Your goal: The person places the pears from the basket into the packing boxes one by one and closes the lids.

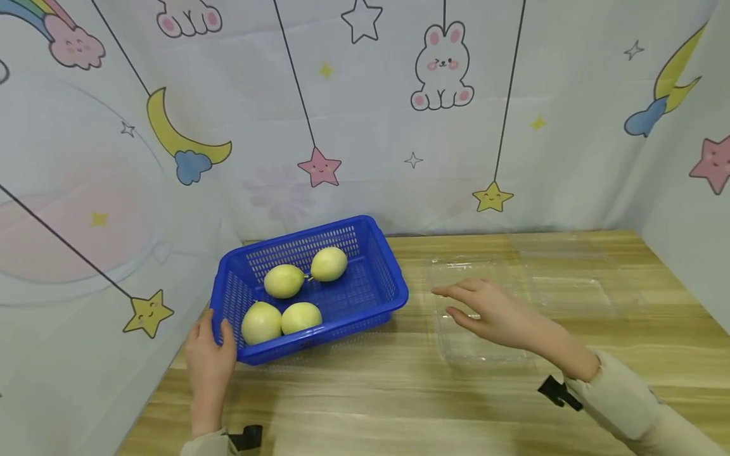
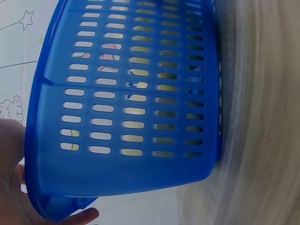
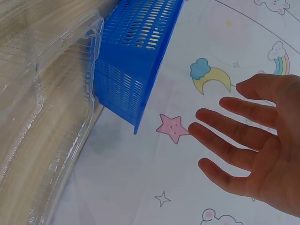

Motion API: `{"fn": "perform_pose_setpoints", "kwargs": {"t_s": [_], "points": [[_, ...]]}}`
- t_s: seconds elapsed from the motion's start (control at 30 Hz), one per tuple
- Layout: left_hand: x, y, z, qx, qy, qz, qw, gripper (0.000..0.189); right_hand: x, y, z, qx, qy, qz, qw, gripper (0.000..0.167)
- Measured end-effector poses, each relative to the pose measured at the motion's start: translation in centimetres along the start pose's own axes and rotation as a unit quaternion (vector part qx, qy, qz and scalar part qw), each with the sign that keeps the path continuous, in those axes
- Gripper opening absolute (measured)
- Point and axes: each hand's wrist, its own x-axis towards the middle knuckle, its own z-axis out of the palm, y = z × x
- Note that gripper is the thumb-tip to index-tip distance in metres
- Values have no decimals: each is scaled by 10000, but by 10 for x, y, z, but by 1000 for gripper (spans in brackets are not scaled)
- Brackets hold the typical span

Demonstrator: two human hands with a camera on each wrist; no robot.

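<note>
At the left of the table stands a blue plastic basket (image 1: 393, 278) with slotted walls. Several pale yellow, pear-like fruits (image 1: 284, 281) with short stems lie inside it, on its left half. My left hand (image 1: 210, 354) holds the basket's rim near its front left corner; the left wrist view shows fingers (image 2: 80, 217) behind that rim. Over a clear plastic tray (image 1: 485, 358), my right hand (image 1: 496, 310) hovers with its fingers apart and nothing in them. The right wrist view shows the same hand (image 3: 262, 136) apart from both tray and basket.
Another clear plastic piece (image 1: 576, 297) lies at the back right of the wooden table (image 1: 353, 405), beside the tray; its outline is faint. A printed cloth (image 1: 376, 114) hangs behind the table and along its sides.
</note>
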Motion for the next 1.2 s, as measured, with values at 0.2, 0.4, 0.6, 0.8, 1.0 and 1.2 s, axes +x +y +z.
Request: {"fn": "perform_pose_setpoints", "kwargs": {"t_s": [0.2, 0.4, 0.6, 0.8, 1.0, 1.2], "points": [[0, 0, 3, -35, -252, -214, 9994, 43, 5, -4, -1, -30, -46, 100, 9999, 32], [-2, -3, 5, -147, -160, -24, 9998, 43, 15, -9, 3, 26, -162, 135, 9998, 29], [-2, -5, 8, -122, -222, 35, 9997, 44, 24, -10, 8, 38, -108, -116, 9999, 27], [-2, -6, 9, -307, -66, 26, 9995, 42, 34, -9, 11, 286, -123, -334, 9990, 25], [-2, -7, 10, -333, -27, 37, 9994, 44, 43, -9, 19, 617, -160, -395, 9972, 24], [-2, -7, 10, -263, -41, -44, 9996, 45, 51, -10, 28, 568, -28, -542, 9969, 24]]}}
